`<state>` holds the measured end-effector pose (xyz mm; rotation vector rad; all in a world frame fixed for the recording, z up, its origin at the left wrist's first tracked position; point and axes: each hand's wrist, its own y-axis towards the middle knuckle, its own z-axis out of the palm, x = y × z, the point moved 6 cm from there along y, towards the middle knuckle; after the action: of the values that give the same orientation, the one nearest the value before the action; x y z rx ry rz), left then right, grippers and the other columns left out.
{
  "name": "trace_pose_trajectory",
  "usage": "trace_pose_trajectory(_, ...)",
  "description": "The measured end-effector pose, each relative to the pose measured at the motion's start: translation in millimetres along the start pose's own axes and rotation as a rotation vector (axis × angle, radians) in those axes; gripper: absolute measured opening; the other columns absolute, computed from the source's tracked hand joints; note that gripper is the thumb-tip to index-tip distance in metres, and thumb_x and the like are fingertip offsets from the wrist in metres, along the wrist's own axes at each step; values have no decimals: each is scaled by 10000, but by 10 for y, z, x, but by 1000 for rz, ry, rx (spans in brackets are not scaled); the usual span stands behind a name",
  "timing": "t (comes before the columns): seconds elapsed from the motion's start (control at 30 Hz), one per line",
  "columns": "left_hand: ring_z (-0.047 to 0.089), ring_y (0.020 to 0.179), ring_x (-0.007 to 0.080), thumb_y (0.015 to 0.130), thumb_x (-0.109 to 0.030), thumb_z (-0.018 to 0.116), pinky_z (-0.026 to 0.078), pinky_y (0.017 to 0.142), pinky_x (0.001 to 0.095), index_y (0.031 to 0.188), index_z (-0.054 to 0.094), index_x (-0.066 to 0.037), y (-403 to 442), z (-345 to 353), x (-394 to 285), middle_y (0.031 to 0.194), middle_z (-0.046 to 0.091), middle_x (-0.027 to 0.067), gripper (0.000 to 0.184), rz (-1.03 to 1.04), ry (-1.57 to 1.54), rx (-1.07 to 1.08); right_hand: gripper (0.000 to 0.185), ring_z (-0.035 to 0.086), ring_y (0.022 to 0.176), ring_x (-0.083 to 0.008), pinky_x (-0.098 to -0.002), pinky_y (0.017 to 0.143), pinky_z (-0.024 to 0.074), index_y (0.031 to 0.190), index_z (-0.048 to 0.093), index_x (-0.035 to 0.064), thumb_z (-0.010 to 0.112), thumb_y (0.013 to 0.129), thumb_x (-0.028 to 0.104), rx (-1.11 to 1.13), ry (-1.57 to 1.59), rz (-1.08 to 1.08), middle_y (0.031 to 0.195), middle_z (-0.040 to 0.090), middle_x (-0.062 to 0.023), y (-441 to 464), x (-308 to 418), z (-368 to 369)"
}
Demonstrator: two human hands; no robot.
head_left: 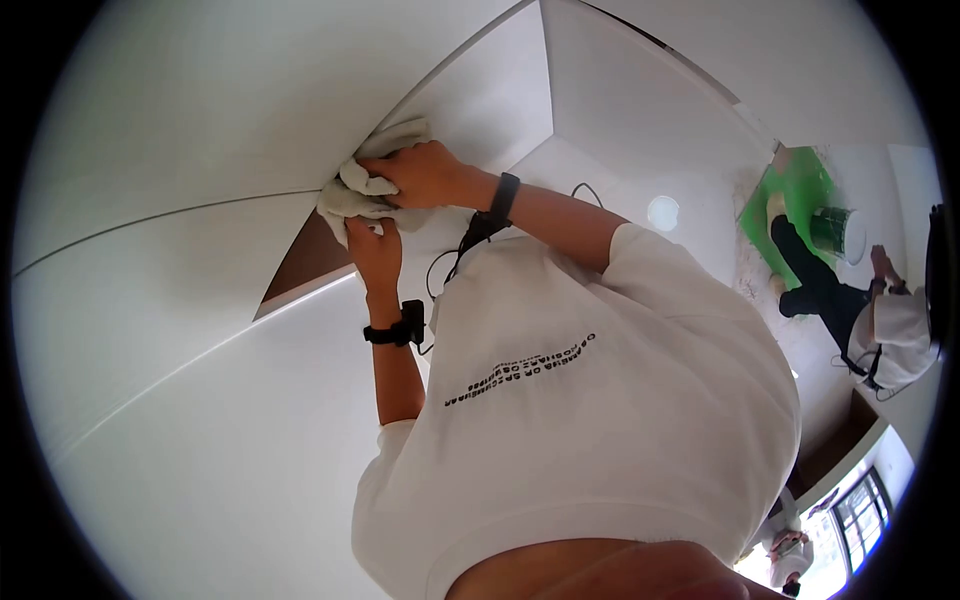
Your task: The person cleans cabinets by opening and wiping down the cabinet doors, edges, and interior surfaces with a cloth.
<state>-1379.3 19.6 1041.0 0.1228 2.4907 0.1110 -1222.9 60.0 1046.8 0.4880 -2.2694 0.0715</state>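
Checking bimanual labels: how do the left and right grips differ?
Left grip sits lower in view, fingertips at the lower edge of the cloth; right grip is higher, curled over its upper part.
Left grip points up the picture; right grip points leftward.
Shared: both are bare, hold the same off-white cloth, and have a black wristband.

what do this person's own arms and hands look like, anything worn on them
The left hand and right hand wear no gloves. Each wrist has a black strap, and the left strap carries a small black box. A thin dark cable loops between the wrists. Both forearms are bare below short, plain white sleeves.
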Motion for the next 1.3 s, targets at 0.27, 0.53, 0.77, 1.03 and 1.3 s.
trace_pose_trajectory(0.27, 636, 963, 356, 828, -113, 637, 516, 788, 415, 1185, 448, 34, 337, 340, -450, 1086, 631, 224, 430, 28, -62, 47, 619, 682, 741, -342, -457, 615, 543, 1371, 442, 97, 605, 850, 388, -396, -104, 360, 856, 690, -126, -523, -806, -567)
trace_pose_trajectory(0.53, 553, 1072, 405, 763, -104, 706, 494, 846, 445, 1207, 493, 1, 794, 1346, -1574, 1147, 577, 212, 504, 489, -2, 370, 624, 509, 989, -327, -415, 837, 404, 1228, 517, -9, 717, 641, 65, -874, -217, 401, 1137, 557, -121, -1874, -710, -1168)
trace_pose_trajectory(0.77, 388, 1110, 430, 690, -127, 772, 416, 931, 517, 1158, 534, 50, 325, 1841, -3137, 1218, 404, 272, 554, 1062, -121, 283, 453, 428, 1222, -400, -469, 991, 395, 1235, 551, -4, 652, 794, 16, -1385, -387, 725, 1336, 398, -227, -3363, -687, -1879)
trace_pose_trajectory(1.03, 389, 1183, 437, 751, -175, 758, 369, 963, 546, 1247, 540, 4, 212, 2017, -3088, 1256, 446, 233, 571, 1350, -123, 244, 418, 538, 1070, -378, -478, 898, 436, 1125, 583, 25, 705, 736, 114, -1377, -404, 758, 1188, 568, -146, -3468, -1227, -1906)
trace_pose_trajectory(1.3, 486, 1078, 390, 766, -267, 743, 382, 949, 519, 1119, 619, -29, 73, 2200, -3269, 1129, 566, 171, 443, 1454, -211, 294, 301, 595, 806, -274, -419, 727, 454, 927, 597, 99, 695, 689, 255, -1299, -625, 912, 835, 615, -36, -3289, -1237, -1981)
